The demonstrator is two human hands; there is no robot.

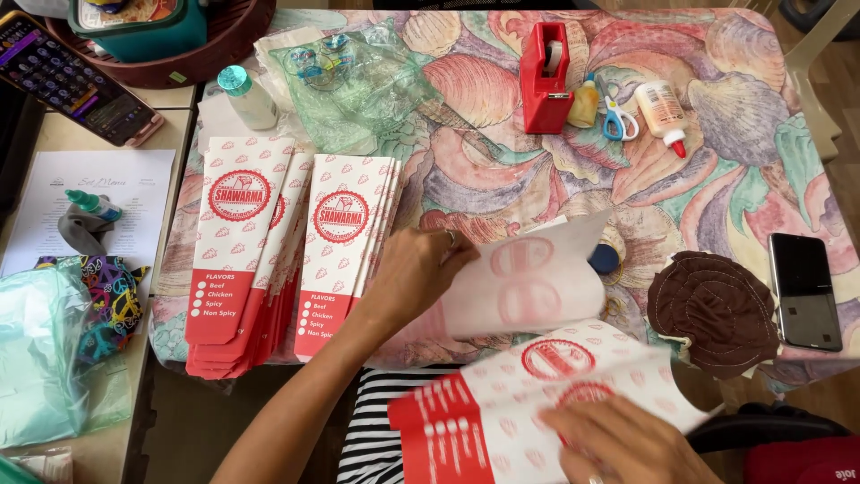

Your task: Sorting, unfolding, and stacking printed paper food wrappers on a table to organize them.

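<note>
Lower right of the frame: the right hand (627, 439) lies flat, fingers spread, on a fan of paper sleeves (537, 403), white with red bands and round red marks. The sleeves hang off the near table edge over the lap; a striped garment (376, 430) shows beneath. The hand presses down on them; it does not close around anything.

Centre of the frame: the left hand (417, 273) reaches in from the lower left and pinches the left edge of one sheet (528, 278), thin, semi-translucent, red print showing through from the reverse. The sheet is lifted and bowed, its free corner pointing to the upper right. It sits just above the fan, to the right of the grip.

Left of centre: two stacks (287, 251) of the same flat sleeves lie side by side, their lower ends at the table edge. The left hand is just beside the right stack.

Right side: a brown stitched pad (717, 309) and a dark phone (804, 291) lie near the right edge. Open cloth remains between the sheet and the pad.

The tablecloth (502, 170) is patterned with shells in pastel tones, smooth and flat.

Far band: a red tape dispenser (545, 76), blue-handled scissors (614, 115) and a glue bottle (663, 112) stand close together at upper centre right. Crumpled clear plastic (358, 81) and a small white bottle (246, 99) lie at upper left.

Far left, on a separate surface: a printed paper (98, 206) and a second phone (76, 81).
</note>
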